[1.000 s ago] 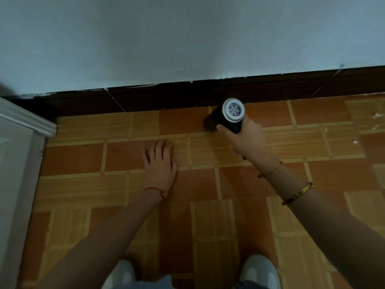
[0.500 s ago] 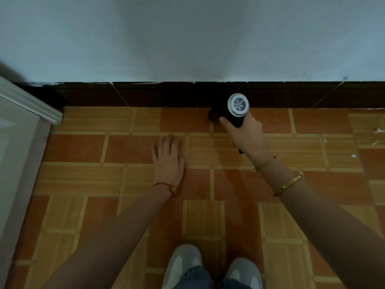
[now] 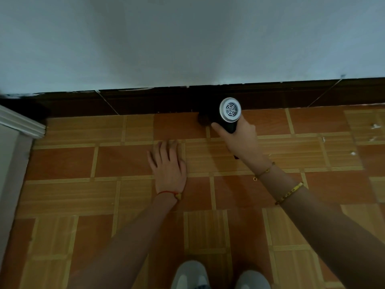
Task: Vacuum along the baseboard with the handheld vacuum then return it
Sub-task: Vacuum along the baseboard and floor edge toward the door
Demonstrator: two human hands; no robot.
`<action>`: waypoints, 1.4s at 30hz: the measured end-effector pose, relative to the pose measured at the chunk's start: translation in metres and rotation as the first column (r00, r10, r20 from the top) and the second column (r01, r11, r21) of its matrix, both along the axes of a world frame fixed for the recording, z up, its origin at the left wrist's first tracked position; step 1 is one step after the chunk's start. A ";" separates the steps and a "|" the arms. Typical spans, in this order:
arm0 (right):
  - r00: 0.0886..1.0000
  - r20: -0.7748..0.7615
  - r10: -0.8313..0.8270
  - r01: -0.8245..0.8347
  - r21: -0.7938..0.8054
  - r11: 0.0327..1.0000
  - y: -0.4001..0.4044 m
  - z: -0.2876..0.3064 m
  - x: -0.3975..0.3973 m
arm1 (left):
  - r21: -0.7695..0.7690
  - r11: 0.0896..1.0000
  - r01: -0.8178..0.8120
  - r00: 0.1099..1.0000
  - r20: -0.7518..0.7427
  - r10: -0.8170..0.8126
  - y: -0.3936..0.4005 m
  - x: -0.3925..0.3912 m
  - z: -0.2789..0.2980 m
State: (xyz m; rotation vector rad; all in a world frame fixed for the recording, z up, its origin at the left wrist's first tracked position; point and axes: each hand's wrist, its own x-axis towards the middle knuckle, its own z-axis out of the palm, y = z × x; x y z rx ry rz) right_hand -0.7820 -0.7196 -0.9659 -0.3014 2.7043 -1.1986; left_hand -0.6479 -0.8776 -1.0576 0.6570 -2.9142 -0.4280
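My right hand (image 3: pixel 239 140) grips the black handheld vacuum (image 3: pixel 228 114), whose round silver rear grille faces up at me. Its front end points down and left, meeting the floor at the foot of the dark brown baseboard (image 3: pixel 145 101); the nozzle tip is lost in shadow. My left hand (image 3: pixel 168 165) lies flat on the orange tiled floor (image 3: pixel 125 161), fingers spread, left of the vacuum and a tile's width back from the baseboard.
A pale wall (image 3: pixel 187 38) rises above the baseboard. A white door frame (image 3: pixel 18 124) juts in at the left edge. White specks of debris (image 3: pixel 373 127) lie on the tiles at the far right. My two shoes (image 3: pixel 220 276) show at the bottom.
The vacuum and my right hand have shifted closer to the baseboard and slightly right. My left hand stays flat on the floor. The view has tilted, bringing my shoes more into frame.
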 end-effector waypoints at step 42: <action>0.982 -0.068 -0.174 0.179 0.070 0.981 0.040 -0.001 -0.012 | 0.022 0.998 -0.051 0.993 -0.108 0.053 -0.001 -0.003 -0.001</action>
